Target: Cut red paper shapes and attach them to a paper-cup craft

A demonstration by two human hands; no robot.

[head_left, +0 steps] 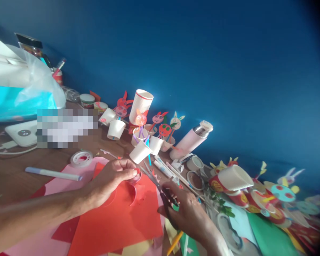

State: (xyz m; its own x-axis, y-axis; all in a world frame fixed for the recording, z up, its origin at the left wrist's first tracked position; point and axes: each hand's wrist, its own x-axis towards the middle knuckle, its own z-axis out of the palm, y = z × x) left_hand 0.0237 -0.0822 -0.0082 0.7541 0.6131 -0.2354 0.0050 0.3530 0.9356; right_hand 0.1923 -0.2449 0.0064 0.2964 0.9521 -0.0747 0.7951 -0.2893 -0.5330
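Note:
My left hand (114, 177) pinches a small red paper piece (136, 175) between thumb and fingertips, above a large red paper sheet (122, 220). Scissors (160, 186) are in my right hand (184, 206), their blades pointing up and left, close to the small piece. Whether the blades touch it is too small to tell. The red sheet has curved cuts near its upper edge and overlies pink paper (58, 186). Just beyond my hands a white paper cup (140, 152) lies tilted.
Cups with paper animal faces (164, 130) and a tall cup stack (141, 105) stand behind. A pink thermos (186, 144) leans right of them. Left are a marker (53, 174), a tape roll (81, 159) and a power bank (22, 132). More decorated cups (233, 177) crowd the right.

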